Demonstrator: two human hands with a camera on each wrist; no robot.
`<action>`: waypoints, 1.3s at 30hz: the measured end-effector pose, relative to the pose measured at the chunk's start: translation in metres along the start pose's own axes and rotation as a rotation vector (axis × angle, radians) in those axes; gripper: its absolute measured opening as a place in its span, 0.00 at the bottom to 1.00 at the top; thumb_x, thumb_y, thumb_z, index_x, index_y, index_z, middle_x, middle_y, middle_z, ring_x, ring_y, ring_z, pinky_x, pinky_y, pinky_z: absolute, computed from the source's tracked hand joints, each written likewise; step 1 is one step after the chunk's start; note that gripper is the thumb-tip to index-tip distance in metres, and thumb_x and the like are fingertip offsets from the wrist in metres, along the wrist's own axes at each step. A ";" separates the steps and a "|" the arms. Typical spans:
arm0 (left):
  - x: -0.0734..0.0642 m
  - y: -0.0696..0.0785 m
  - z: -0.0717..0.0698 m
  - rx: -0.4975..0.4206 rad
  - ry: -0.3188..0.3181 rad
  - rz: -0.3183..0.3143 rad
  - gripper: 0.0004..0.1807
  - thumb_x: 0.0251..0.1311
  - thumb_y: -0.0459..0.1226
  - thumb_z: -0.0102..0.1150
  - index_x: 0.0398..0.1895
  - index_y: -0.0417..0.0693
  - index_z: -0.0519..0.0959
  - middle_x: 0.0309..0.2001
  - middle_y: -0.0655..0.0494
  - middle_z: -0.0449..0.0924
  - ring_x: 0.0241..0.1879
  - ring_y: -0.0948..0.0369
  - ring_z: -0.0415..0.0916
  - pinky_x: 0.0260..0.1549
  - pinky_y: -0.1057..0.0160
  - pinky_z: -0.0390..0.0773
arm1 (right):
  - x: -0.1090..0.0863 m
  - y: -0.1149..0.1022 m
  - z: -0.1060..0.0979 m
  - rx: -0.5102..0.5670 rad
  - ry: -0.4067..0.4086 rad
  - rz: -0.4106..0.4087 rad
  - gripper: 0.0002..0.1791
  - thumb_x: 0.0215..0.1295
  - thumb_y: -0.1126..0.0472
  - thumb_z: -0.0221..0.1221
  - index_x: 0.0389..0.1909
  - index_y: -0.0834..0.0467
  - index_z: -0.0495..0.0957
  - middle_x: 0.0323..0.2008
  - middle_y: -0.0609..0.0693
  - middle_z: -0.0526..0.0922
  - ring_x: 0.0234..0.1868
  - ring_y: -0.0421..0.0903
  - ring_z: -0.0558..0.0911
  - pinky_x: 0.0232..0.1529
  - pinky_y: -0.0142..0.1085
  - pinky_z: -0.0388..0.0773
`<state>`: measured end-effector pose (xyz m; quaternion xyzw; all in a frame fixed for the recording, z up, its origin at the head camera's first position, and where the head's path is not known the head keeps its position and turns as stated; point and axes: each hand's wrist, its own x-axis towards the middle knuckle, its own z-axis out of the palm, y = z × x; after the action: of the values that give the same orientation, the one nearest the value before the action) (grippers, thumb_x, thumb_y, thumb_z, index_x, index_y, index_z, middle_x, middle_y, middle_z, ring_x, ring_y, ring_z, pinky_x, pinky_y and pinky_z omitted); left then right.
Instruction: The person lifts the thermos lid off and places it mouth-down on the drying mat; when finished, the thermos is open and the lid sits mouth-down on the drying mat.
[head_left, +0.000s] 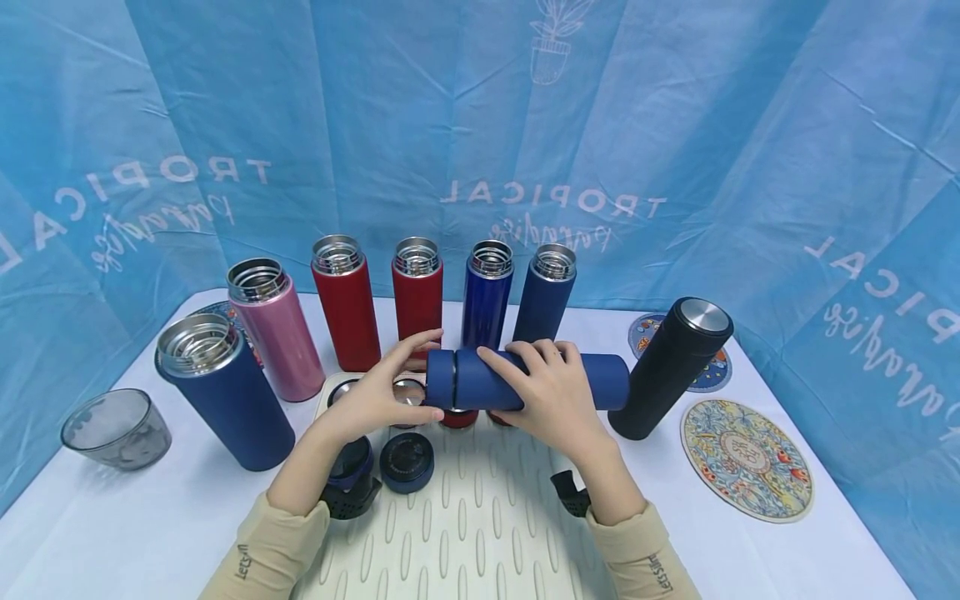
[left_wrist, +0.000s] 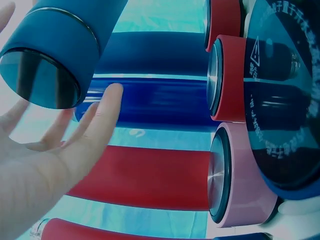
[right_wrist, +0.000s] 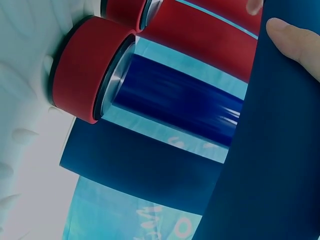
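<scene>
A matte dark blue thermos bottle (head_left: pixel 480 379) lies sideways in the air above the ribbed mat, its cap (head_left: pixel 440 378) toward the left. My right hand (head_left: pixel 558 400) grips its body from above, thumb and fingers wrapped round it. Near the cap end, my left hand (head_left: pixel 375 396) has thumb and fingers spread apart. In the left wrist view its long fingers stretch out beside the cap (left_wrist: pixel 55 45); whether any fingertip touches is unclear. A loose dark blue lid (head_left: pixel 407 462) and another dark lid (head_left: pixel 351 462) lie beneath the left forearm. Red lids (right_wrist: pixel 92 70) stand partly hidden behind the held bottle.
Lidless bottles line the back: pink (head_left: pixel 281 342), two red (head_left: pixel 348 317), glossy blue (head_left: pixel 486 300), dark blue (head_left: pixel 546 300). A wide navy bottle (head_left: pixel 232 400) and glass cup (head_left: pixel 120 429) stand left. Right are a capped black bottle (head_left: pixel 667 375) and round patterned coaster (head_left: pixel 746 458).
</scene>
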<state>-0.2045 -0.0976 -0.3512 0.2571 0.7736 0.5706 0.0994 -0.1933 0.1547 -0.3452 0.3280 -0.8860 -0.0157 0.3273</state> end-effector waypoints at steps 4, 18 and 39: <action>0.000 0.000 0.000 -0.003 -0.003 0.084 0.42 0.45 0.33 0.70 0.65 0.57 0.61 0.63 0.51 0.56 0.58 0.47 0.60 0.51 0.49 0.73 | 0.000 0.001 0.000 -0.004 0.000 0.003 0.45 0.38 0.40 0.71 0.62 0.42 0.67 0.47 0.53 0.77 0.44 0.54 0.75 0.45 0.50 0.69; -0.001 0.000 0.000 -0.020 0.015 0.009 0.35 0.52 0.35 0.65 0.64 0.55 0.63 0.60 0.47 0.62 0.55 0.47 0.67 0.46 0.53 0.77 | -0.001 0.001 0.000 -0.004 -0.001 -0.001 0.44 0.38 0.40 0.71 0.61 0.42 0.67 0.47 0.52 0.77 0.44 0.54 0.75 0.45 0.50 0.70; 0.000 0.000 0.003 0.007 0.031 0.063 0.37 0.46 0.30 0.68 0.61 0.54 0.63 0.56 0.48 0.64 0.54 0.46 0.64 0.50 0.49 0.74 | 0.000 0.001 -0.001 -0.008 -0.007 -0.003 0.45 0.37 0.39 0.71 0.62 0.42 0.67 0.47 0.53 0.77 0.44 0.54 0.75 0.46 0.50 0.69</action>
<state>-0.2035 -0.0949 -0.3520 0.2729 0.7685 0.5747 0.0684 -0.1939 0.1555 -0.3441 0.3282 -0.8865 -0.0208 0.3256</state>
